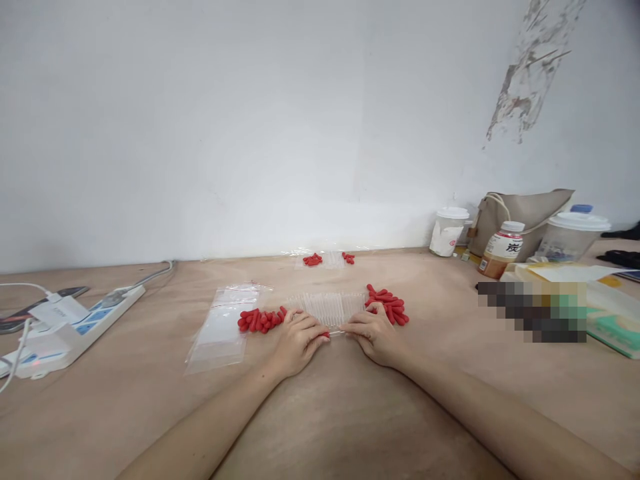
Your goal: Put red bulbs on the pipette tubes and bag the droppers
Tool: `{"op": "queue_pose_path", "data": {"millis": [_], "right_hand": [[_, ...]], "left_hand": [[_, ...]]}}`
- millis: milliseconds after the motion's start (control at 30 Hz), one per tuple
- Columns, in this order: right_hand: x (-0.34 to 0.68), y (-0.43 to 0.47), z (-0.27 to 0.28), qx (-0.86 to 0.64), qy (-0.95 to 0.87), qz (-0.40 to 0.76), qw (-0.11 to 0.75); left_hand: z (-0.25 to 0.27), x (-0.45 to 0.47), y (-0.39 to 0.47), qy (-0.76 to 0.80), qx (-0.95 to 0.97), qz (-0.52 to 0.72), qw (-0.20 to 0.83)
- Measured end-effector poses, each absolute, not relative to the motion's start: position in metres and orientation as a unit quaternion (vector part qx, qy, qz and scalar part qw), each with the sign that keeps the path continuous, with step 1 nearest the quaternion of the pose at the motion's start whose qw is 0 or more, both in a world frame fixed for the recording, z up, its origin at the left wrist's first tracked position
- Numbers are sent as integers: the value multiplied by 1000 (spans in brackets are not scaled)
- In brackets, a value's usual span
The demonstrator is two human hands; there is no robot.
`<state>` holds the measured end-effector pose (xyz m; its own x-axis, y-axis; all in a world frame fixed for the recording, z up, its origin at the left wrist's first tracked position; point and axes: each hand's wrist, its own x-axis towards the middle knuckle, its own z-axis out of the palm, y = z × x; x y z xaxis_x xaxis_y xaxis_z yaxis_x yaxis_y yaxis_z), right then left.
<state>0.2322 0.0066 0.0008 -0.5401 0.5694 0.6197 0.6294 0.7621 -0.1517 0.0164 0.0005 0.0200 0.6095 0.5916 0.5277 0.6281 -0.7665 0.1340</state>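
In the middle of the table, a row of thin clear sticks [327, 308] lies side by side. My left hand [300, 340] is closed at its near left corner, with a bit of a small red club-shaped piece showing at the fingertips. Facing it, my right hand [373, 333] pinches a thin clear stick [338, 332], whose left end meets the red bit. A pile of red pieces [260, 321] lies beside my left hand. Another red pile [393, 307] sits just behind my right hand. The fingers partly hide both the stick and the red piece.
Flat clear zip bags [227, 327] lie at left. Small bags with red pieces [313, 260] rest near the wall. A power strip [80, 333] with cables is far left. A paper cup [449, 232], bottle [503, 250], grey bag [533, 210] and lidded tub [573, 237] stand right.
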Motion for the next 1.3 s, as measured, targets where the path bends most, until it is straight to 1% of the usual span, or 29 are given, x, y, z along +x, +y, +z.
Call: {"op": "queue_pose_path", "data": {"millis": [300,567,1000,1167,1300], "right_hand": [[226,0,4,-372,-871,-57,316],[220,-3,7,-382,-870,-22,312],[216,-4,8,-396,-862,-15,316],[221,-4,6,-399,-847,-57,347],[226,-4,4,-399,-843,-87,351]], "left_hand": [[17,18,2,-342,-896,-276,56],[19,19,2,-326,-908,-260,45],[18,20,3,-339,-898,-278,44],[19,17,3,-374,-874,-307,49],[18,15,4,-374,-873,-310,52]]}}
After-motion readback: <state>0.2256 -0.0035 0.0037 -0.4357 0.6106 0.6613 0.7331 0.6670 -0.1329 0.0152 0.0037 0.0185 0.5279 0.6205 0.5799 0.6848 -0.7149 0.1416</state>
